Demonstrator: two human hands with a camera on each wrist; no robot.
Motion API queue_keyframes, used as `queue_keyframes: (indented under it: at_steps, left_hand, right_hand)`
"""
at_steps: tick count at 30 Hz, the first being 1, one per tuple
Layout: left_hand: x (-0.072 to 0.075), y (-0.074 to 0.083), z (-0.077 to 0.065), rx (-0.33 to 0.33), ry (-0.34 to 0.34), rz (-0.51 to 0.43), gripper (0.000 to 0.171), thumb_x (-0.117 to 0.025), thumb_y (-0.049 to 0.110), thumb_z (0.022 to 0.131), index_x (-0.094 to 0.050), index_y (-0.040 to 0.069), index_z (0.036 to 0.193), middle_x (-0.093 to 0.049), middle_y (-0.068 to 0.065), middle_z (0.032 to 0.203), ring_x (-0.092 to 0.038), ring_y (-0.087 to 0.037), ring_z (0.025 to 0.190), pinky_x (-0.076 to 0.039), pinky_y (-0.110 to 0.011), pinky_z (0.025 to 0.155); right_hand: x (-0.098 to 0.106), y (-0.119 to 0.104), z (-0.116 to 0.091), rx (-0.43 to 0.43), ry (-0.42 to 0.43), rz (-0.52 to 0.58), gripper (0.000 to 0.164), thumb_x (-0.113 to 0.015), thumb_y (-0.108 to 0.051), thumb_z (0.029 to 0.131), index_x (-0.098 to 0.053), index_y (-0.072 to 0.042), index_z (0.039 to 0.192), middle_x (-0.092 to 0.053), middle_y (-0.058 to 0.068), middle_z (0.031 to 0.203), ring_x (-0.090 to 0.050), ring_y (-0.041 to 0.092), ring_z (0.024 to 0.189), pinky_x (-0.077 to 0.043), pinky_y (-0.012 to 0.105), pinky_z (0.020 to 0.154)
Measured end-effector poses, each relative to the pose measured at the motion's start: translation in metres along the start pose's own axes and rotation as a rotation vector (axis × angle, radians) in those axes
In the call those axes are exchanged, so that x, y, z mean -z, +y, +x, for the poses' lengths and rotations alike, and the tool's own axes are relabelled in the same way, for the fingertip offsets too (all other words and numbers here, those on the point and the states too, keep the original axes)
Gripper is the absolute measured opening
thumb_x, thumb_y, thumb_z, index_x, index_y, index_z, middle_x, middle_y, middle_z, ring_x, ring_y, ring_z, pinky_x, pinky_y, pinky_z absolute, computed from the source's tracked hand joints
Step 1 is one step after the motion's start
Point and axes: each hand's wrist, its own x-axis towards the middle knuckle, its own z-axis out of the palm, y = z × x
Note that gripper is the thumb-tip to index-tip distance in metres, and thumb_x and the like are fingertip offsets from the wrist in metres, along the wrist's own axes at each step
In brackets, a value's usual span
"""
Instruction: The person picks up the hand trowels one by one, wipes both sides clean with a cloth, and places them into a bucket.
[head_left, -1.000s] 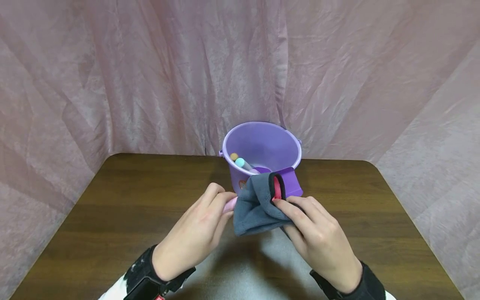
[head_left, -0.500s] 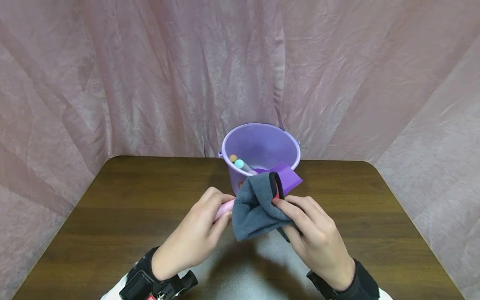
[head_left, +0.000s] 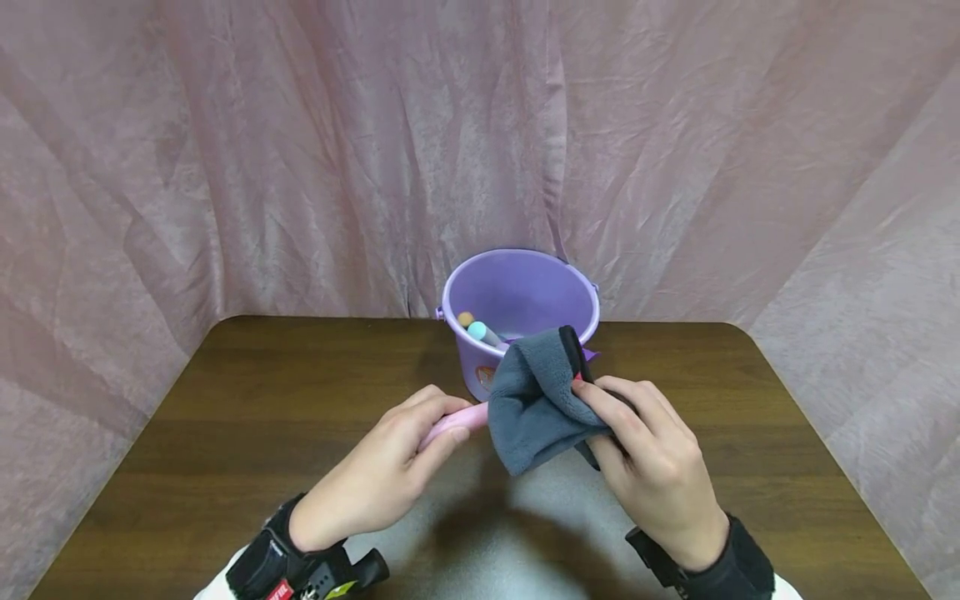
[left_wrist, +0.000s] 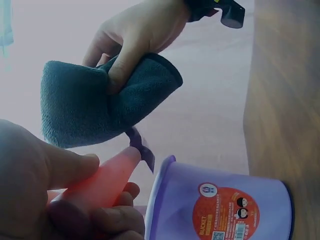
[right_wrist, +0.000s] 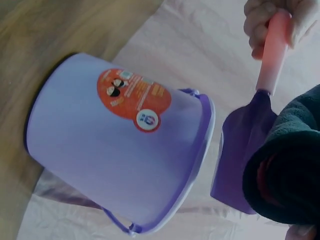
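My left hand (head_left: 382, 471) grips the pink handle of a toy shovel (right_wrist: 242, 150). Its purple blade shows in the right wrist view; from the head, the cloth covers most of it. A grey-blue cloth (head_left: 528, 408) with a black edge and a red inner side is bunched over the shovel, pinched by the fingers and thumb of my right hand (head_left: 660, 462). Both hands hold these above the table, in front of a light purple bucket (head_left: 480, 367). In the left wrist view, the cloth (left_wrist: 85, 105) hangs folded above the handle's neck.
Inside the bucket lie a stick-like thing with a mint-green end (head_left: 480, 332) and one with a tan round end (head_left: 465, 318). The bucket stands near the far edge of the brown wooden table (head_left: 300, 375). Behind the table hangs a pink curtain (head_left: 375, 167).
Right hand and cloth have shifted right, and the cloth now hides nearly all of the blade from the head. More of the pink handle shows between the left hand and the cloth.
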Motion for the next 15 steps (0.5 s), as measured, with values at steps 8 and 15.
queue_keyframes:
  at_steps: [8,15]
  left_hand:
    - [0.005,0.0,-0.001,0.018,-0.071,-0.027,0.023,-0.055,0.032,0.113,-0.072,0.025,0.126,-0.064,0.017,0.105,-0.059,-0.008,0.094,-0.051,-0.03,0.083]
    - [0.008,-0.001,-0.001,0.0,-0.113,-0.066,0.026,-0.052,0.029,0.114,-0.071,0.025,0.131,-0.068,0.017,0.113,-0.062,-0.009,0.101,-0.053,-0.031,0.087]
  right_hand:
    - [0.007,0.008,0.0,-0.094,0.078,-0.05,0.026,-0.06,-0.014,0.106,-0.077,0.006,0.108,-0.071,0.021,0.094,-0.064,0.035,0.078,-0.049,0.021,0.089]
    - [0.014,0.018,-0.001,-0.171,0.108,-0.099,0.027,-0.06,-0.013,0.102,-0.077,0.005,0.112,-0.07,0.025,0.097,-0.065,0.039,0.08,-0.046,0.015,0.095]
